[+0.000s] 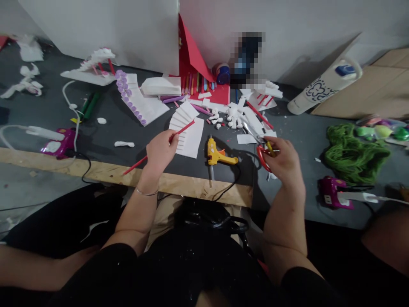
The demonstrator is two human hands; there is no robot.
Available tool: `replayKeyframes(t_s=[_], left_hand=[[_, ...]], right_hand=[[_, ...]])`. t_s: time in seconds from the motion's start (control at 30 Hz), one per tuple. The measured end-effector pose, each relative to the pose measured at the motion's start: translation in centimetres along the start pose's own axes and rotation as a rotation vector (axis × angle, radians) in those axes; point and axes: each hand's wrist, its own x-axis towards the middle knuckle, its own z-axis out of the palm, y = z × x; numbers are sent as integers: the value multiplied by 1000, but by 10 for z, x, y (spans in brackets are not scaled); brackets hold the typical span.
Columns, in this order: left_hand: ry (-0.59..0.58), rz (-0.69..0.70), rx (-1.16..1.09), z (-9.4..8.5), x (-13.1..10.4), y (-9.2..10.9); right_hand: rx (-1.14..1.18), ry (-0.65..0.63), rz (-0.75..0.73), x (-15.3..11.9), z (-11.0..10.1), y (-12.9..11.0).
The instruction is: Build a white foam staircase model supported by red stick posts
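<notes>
My left hand (161, 152) pinches a long red stick (136, 164), which slants up to the right over a folded white paper piece (193, 137) with fanned strips. On the right, my right hand (283, 159) is closed on scissors (262, 157) with red and yellow handles; their metal blades point up and left toward white scraps. Between my hands lies a yellow glue gun (220, 156), nozzle away from me, with a clear glue stick at its rear. White clay-like bits (234, 116) are scattered beyond it.
A white bottle (322, 90) leans at the back right. Green yarn (355, 152) and a purple power adapter (335, 192) lie to the right, another purple adapter (60, 144) to the left. Colored pens (194, 83) lie at the back. Other people sit on both sides.
</notes>
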Motion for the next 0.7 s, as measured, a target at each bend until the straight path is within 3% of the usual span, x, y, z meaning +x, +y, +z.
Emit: replayKeyframes(t_s=[0.1, 0.33, 0.57, 0.7], left_hand=[[8, -44, 39, -4, 3, -6], [121, -46, -18, -9, 17, -17], [65, 78, -224, 2, 15, -5], [12, 123, -409, 8, 13, 6]], right_hand=[[117, 49, 49, 1, 11, -13], [389, -94, 68, 1, 19, -21], [289, -280, -36, 0, 12, -62], [211, -357, -121, 3, 21, -84]])
